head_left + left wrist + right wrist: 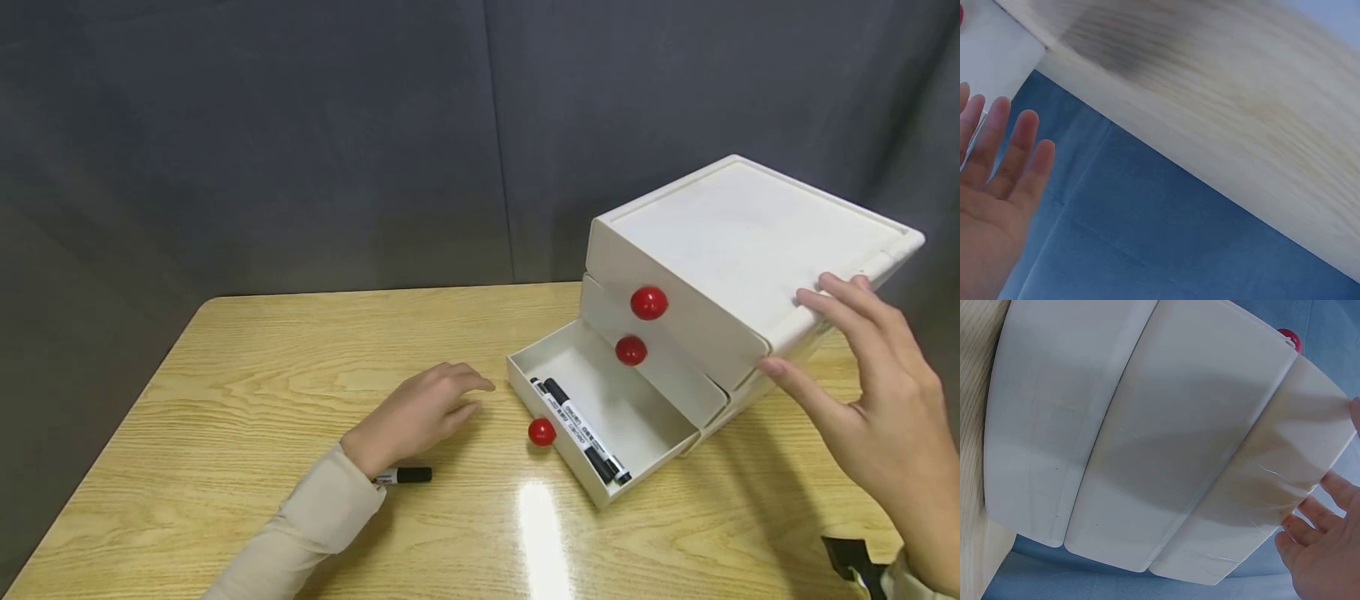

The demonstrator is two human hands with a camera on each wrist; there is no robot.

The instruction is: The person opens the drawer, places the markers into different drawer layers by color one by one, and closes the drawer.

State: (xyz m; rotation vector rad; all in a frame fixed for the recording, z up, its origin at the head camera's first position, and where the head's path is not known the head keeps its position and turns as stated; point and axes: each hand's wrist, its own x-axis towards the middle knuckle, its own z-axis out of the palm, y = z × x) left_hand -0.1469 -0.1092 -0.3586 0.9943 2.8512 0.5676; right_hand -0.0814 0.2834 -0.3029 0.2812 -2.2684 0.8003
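Observation:
A white drawer cabinet (750, 242) with three drawers stands at the right of the wooden table. Its bottom drawer (645, 417) is pulled out, and black-capped whiteboard markers (577, 429) lie inside along its front wall. Another marker (405, 475) lies on the table, partly hidden by the left wrist. My left hand (416, 412) hovers just left of the drawer, holding nothing; its fingers look extended in the left wrist view. My right hand (877, 392) rests its fingers on the cabinet's top right edge, thumb near the front corner. The right wrist view shows the cabinet's side (1147, 444).
Round red knobs (648, 302) sit on the drawer fronts; the lowest knob (542, 432) juts toward the left hand. A dark curtain (337, 150) hangs behind the table (262, 358). A small black object (851, 558) shows beside the right cuff.

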